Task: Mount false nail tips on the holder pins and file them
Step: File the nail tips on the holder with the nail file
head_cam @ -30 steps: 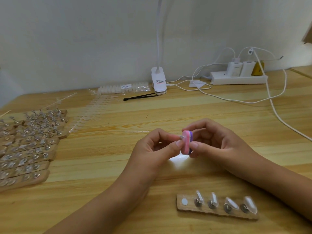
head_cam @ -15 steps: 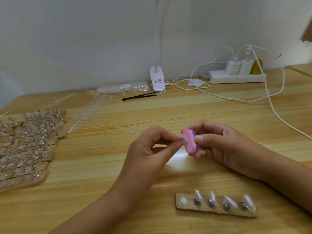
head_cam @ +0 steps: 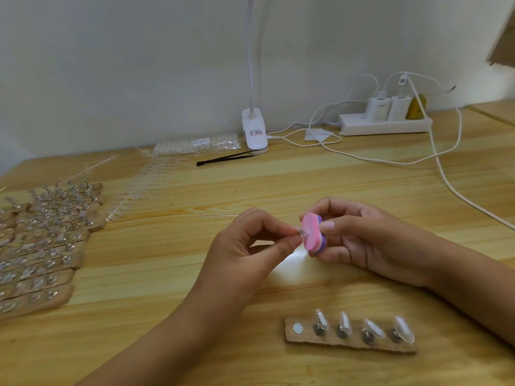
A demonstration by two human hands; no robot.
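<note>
My left hand (head_cam: 250, 246) pinches a small holder pin with a clear nail tip (head_cam: 301, 232) between thumb and forefinger. The tip touches the pink face of a pink-and-purple file block (head_cam: 312, 232), which my right hand (head_cam: 359, 238) grips with thumb and fingers. Both hands hover above the middle of the wooden table (head_cam: 278, 179). Near the front edge lies a wooden holder strip (head_cam: 349, 337) with several pins carrying clear nail tips and one bare white pad at its left end.
Many wooden strips with mounted tips (head_cam: 41, 240) fill the left side. Strips of loose clear tips (head_cam: 139, 188) and a bag of tips (head_cam: 198, 143) lie behind them. Black tweezers (head_cam: 225, 158), a clip lamp (head_cam: 253, 132), a power strip (head_cam: 386, 123) and white cables (head_cam: 451, 188) are at the back.
The file block in my right hand has turned slightly and shifted against the tip. My left hand keeps pinching the pin at about the same spot.
</note>
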